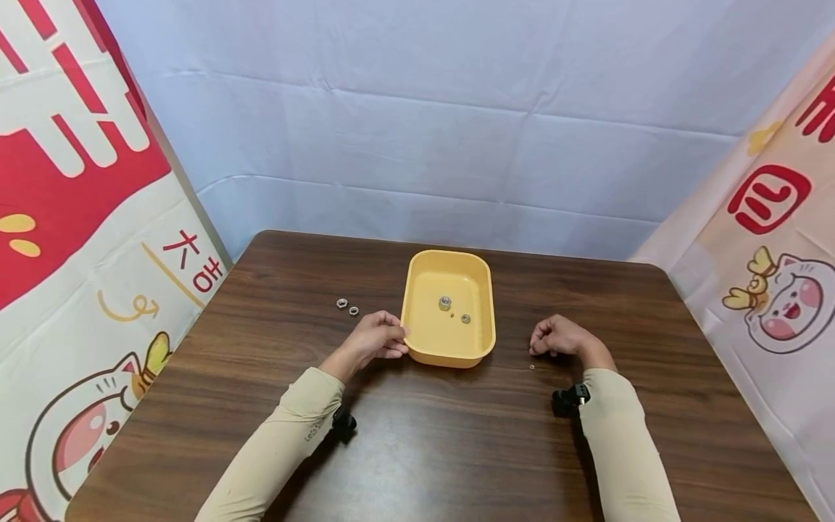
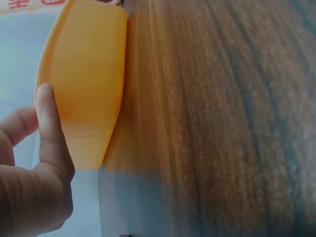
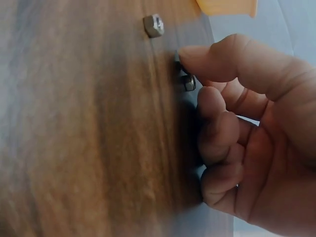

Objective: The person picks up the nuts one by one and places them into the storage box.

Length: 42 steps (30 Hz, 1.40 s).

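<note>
A yellow plastic tray (image 1: 447,358) sits on the dark wooden table. My left hand (image 1: 377,338) pinches its left rim; in the left wrist view, a finger (image 2: 49,131) lies along the outer wall. Inside the tray are a large metal nut (image 1: 445,303), a smaller nut (image 1: 466,319) and a tiny brass-coloured piece (image 1: 452,315). To the tray's right, my right hand (image 1: 561,336) is low over the table with bent fingers. In the right wrist view, a small nut (image 3: 189,83) lies by its thumb and fingertips, apparently ungripped; another nut (image 3: 154,25) lies farther from them.
Two metal nuts, one larger (image 1: 342,304) and one smaller (image 1: 354,311), lie on the table (image 1: 417,449) left of the tray. A pale cloth (image 1: 417,145) hangs behind the table's far edge, with printed banners (image 1: 783,290) at both sides.
</note>
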Each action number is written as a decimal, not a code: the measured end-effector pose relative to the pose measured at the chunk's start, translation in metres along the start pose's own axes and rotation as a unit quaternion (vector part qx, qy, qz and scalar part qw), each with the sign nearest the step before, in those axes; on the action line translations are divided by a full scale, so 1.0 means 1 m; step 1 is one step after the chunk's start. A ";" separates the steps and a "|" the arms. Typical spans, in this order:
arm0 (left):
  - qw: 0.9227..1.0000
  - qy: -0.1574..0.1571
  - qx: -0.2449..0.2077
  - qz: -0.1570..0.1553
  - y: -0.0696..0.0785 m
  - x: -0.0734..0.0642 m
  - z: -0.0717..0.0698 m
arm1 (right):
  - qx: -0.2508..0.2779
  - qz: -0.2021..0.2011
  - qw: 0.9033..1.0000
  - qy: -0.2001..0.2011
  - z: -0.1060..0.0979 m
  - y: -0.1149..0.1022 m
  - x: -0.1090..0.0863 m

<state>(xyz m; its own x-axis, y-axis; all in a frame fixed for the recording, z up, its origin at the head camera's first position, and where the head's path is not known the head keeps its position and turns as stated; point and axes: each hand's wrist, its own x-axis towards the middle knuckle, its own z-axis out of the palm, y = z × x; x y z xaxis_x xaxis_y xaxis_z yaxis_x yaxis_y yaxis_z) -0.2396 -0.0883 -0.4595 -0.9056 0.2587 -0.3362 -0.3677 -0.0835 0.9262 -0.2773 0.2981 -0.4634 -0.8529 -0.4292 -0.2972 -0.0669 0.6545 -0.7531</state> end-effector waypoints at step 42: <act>1.000 0.009 0.006 0.002 -0.001 0.000 0.001 | 0.286 -0.040 0.952 -0.099 -0.025 0.014 -0.021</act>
<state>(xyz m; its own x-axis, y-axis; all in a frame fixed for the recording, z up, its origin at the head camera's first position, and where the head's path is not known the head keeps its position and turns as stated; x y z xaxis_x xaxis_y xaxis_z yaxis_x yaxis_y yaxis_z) -0.2393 -0.0869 -0.4603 -0.9108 0.2407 -0.3354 -0.3615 -0.0726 0.9295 -0.2728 0.3320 -0.4533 -0.7386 -0.6099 -0.2873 0.2133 0.1928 -0.9578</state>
